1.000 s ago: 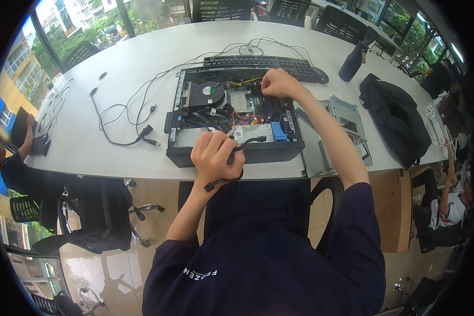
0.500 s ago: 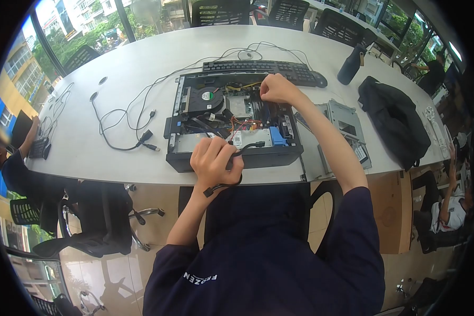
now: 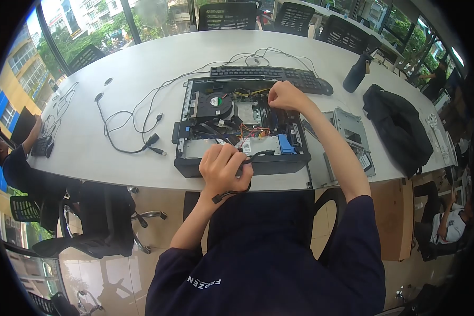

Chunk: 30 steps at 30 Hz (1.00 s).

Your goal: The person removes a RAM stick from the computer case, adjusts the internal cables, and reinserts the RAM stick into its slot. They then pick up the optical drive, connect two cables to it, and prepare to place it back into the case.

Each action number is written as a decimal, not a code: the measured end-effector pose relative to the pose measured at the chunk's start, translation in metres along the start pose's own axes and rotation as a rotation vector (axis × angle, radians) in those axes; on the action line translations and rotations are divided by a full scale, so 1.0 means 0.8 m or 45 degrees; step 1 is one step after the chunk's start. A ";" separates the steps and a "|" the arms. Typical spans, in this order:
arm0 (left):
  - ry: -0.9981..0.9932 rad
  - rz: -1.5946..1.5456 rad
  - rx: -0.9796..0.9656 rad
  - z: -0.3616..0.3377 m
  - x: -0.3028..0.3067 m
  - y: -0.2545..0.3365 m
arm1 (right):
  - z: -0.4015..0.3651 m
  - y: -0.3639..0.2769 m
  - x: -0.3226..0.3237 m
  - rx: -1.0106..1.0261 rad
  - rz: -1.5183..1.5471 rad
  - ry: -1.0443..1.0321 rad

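Observation:
An opened desktop computer case (image 3: pixel 271 168) lies flat at the table's near edge, its insides facing up. A round blower fan (image 3: pixel 214 105) sits in its back left part, and colored wires (image 3: pixel 254 131) run across the middle. At the case's front edge, my left hand (image 3: pixel 222 169) is closed around a black cable (image 3: pixel 226 197), whose connector ends stick out on both sides of the fist. My right hand (image 3: pixel 288 98) reaches to the back right of the case with its fingers pinched together, close to the yellow wires (image 3: pixel 253 93). Whatever lies between those fingertips is hidden.
Behind the case are a black keyboard (image 3: pixel 268 73) and mouse (image 3: pixel 326 87). Loose cables (image 3: pixel 137 150) spread to the left. Metal panels (image 3: pixel 347 131), a dark bottle (image 3: pixel 356 73) and a black bag (image 3: pixel 397 129) lie or stand rightward. Another person (image 3: pixel 21 163) sits far left.
The whole view has shifted slightly, so the table and case appear a little lower and further right. Both hands keep nearly the same places on the case.

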<state>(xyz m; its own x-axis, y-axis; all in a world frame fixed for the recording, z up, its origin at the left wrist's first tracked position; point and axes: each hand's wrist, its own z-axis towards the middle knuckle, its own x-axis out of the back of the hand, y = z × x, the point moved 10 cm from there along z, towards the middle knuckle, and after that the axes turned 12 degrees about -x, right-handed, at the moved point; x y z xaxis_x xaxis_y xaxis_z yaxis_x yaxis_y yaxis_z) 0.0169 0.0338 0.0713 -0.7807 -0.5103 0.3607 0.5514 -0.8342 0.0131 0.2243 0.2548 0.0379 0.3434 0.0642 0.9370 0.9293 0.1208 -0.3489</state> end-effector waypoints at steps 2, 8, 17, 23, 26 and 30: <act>0.000 -0.006 0.001 0.000 0.001 0.000 | -0.003 -0.003 0.001 -0.006 -0.007 -0.005; -0.012 -0.030 0.000 0.000 0.001 -0.001 | -0.007 -0.006 0.004 0.002 0.007 0.010; -0.020 -0.027 -0.047 -0.003 0.000 -0.001 | -0.005 -0.007 0.001 0.032 -0.027 -0.016; -0.042 -0.023 -0.056 -0.004 -0.001 0.000 | -0.006 -0.007 0.000 0.017 -0.026 -0.035; -0.029 -0.024 -0.062 -0.003 -0.001 -0.001 | -0.006 -0.006 0.001 0.006 -0.021 -0.001; 0.017 -0.043 -0.074 -0.004 0.001 0.000 | -0.005 -0.009 0.001 0.032 -0.058 -0.001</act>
<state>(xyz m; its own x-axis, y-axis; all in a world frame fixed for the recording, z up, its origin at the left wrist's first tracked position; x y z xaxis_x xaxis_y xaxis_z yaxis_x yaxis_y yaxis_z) 0.0152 0.0330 0.0686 -0.8025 -0.4845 0.3481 0.5072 -0.8613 -0.0296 0.2181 0.2499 0.0412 0.3005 0.0588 0.9520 0.9404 0.1481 -0.3060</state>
